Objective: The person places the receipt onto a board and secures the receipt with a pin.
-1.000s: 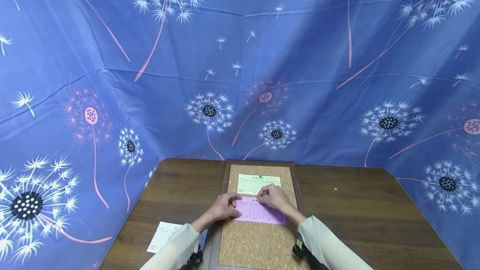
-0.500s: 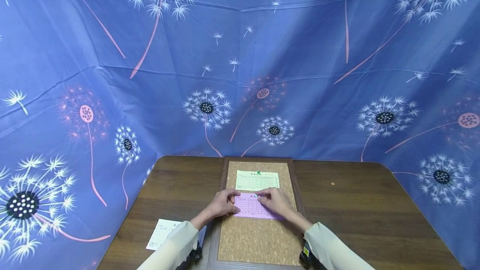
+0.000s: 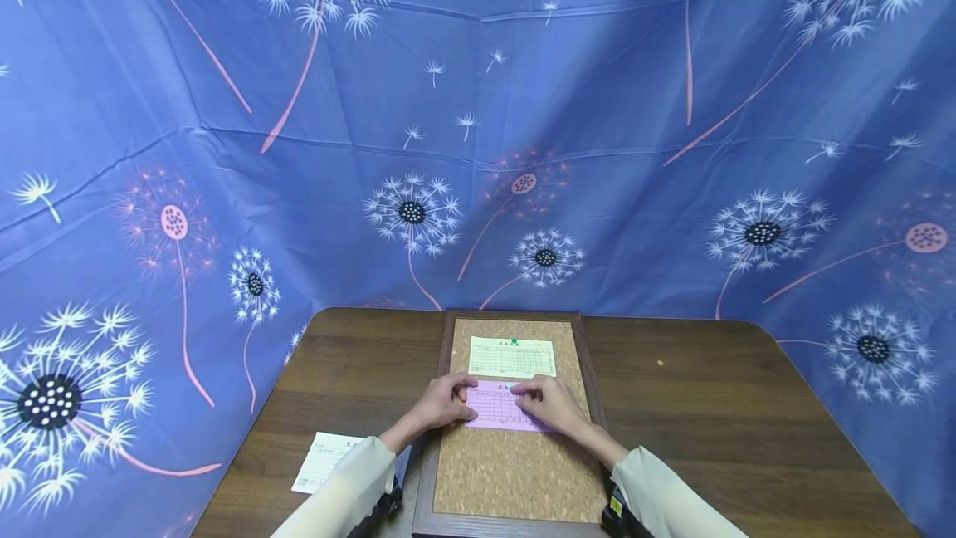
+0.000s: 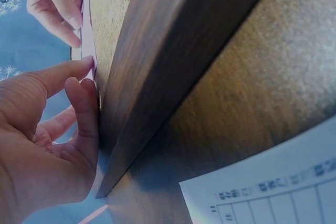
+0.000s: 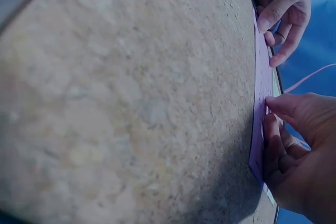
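On the framed cork board, a purple printed form (image 3: 499,407) lies just below a green printed form (image 3: 512,358), which a green push pin (image 3: 514,341) marks at its top. My left hand (image 3: 442,403) rests at the purple form's left edge, thumb and forefinger spread apart and pressing the paper against the cork. At the top of the same form, my right hand (image 3: 550,403) pinches a small teal push pin (image 3: 510,385) between thumb and forefinger. The right hand covers the form's right part. In the right wrist view, the purple form (image 5: 258,103) lies along the cork.
The cork board (image 3: 515,480) has a dark wooden frame (image 3: 590,380) and lies on a brown wooden table (image 3: 709,422). White printed paper (image 3: 321,461) lies left of the board, partly under the left sleeve. A blue dandelion-patterned cloth (image 3: 635,148) hangs behind.
The right fingers have settled on the teal push pin at the purple form's top, and the right wrist has shifted slightly outward. The left hand stays at the form's left edge.
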Demonstrator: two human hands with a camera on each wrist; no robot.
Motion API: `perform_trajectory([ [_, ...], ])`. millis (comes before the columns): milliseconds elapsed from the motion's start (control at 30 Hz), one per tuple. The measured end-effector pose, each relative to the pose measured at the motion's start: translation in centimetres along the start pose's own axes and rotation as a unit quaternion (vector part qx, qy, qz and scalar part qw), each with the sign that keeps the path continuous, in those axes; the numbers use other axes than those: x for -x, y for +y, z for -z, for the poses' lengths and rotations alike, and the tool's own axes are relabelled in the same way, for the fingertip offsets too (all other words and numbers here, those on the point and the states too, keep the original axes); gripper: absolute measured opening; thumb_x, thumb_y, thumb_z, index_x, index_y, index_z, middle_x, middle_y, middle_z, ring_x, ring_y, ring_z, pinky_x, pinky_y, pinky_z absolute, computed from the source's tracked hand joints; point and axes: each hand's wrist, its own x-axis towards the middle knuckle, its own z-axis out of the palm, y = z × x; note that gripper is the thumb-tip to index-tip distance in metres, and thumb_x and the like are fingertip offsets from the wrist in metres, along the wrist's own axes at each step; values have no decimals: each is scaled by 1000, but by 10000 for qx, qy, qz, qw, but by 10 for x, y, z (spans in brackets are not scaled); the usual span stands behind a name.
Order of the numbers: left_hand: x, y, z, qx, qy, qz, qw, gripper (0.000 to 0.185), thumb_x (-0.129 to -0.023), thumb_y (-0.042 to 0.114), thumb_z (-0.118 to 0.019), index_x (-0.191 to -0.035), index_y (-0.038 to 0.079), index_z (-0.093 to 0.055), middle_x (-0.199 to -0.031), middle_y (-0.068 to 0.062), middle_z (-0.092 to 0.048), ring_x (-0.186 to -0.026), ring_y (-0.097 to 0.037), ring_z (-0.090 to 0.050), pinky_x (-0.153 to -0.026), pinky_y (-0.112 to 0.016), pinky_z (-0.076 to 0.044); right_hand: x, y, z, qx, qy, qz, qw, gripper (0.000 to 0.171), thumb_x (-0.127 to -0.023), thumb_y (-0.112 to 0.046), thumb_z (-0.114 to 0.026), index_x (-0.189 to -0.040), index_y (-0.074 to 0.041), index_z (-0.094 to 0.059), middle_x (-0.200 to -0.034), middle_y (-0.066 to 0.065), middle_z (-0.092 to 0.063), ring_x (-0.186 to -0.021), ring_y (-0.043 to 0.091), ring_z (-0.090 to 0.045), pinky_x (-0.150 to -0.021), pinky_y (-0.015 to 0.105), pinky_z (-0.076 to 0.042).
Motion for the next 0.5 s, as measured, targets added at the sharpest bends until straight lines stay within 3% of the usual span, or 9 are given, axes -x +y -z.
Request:
perform_trajectory([
  [267, 1, 0, 2, 103, 8, -124, 9999, 49, -72, -10, -79, -118, -12, -63, -80, -17, -58, -49, -4, -47, -43, -15, -41, 8, 1, 10, -843, -515, 432, 9942, 19, -88, 0, -73, -106, 6, -76, -80, 4, -67, -65, -6, -49, -57, 14, -44],
  [400, 1, 0, 3, 97, 34, -116, 9999, 48, -73, -10, -79, -118, -12, -63, -80, -17, -57, -49, -3, -47, -43, -15, -41, 14, 1, 19, -1058, -724, 314, 9913, 19, -90, -1, -71, -108, 5, -75, -84, 5, -67, -64, -5, -49, -53, 14, -42],
  [500, 1, 1, 3, 17, 27, -99, 9999, 48, -73, -10, -79, -117, -12, -63, -80, -18, -57, -49, -4, -47, -43, -15, -41, 20, 5, 28, -985, -651, 185, 9928, 18, -91, -1, -70, -108, 1, -76, -87, 6, -69, -59, -4, -48, -48, 15, -41],
])
